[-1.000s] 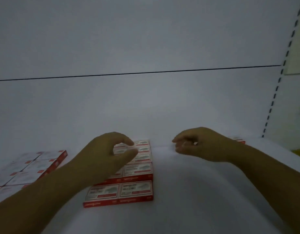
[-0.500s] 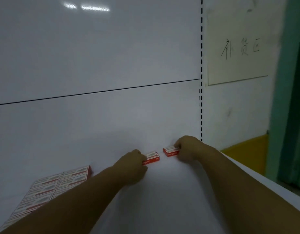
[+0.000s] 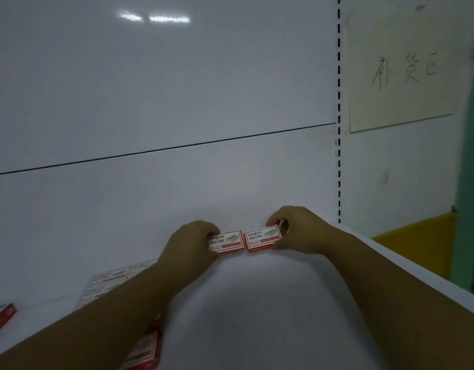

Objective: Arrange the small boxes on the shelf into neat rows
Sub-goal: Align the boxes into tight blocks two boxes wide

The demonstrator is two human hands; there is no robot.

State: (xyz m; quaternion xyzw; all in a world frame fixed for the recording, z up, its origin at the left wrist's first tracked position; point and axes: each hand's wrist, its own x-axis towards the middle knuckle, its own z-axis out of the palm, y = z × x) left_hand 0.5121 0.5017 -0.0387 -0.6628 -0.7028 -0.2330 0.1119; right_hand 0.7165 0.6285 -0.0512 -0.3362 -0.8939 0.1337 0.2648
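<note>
Scene: a white shelf (image 3: pixel 257 303) is seen from above, with a glossy white back panel (image 3: pixel 150 89) behind it.
Left hand (image 3: pixel 189 245): the grip is curled round the left end of a small red-and-white box, called here the left box (image 3: pixel 226 241).
Right hand (image 3: pixel 297 229): the grip is pinched on the right end of a matching right box (image 3: pixel 263 237), fingers over its far edge.
Where the boxes are: both are held side by side near the back of the shelf, printed faces up, with only a narrow gap between them. Whether they rest on the shelf cannot be told.
Hidden parts: the outer end of each held box is covered by fingers.
Laid-out boxes (image 3: pixel 110 279): a flat group is set edge to edge at the lower left, partly covered by the left forearm.
Near box (image 3: pixel 146 348): a red box is seen blurred under the left forearm at the bottom edge.
Edge box (image 3: pixel 2 317): a red box is cut off by the left border.
Slotted post (image 3: pixel 338 102): a line of dark slots runs down at the right end of the back panel.
Paper notice (image 3: pixel 401 68): a pale sheet with handwritten characters is fixed to the wall right of the post.
Far right: a yellow band (image 3: pixel 417 231) and a green frame (image 3: pixel 471 182) are seen.
</note>
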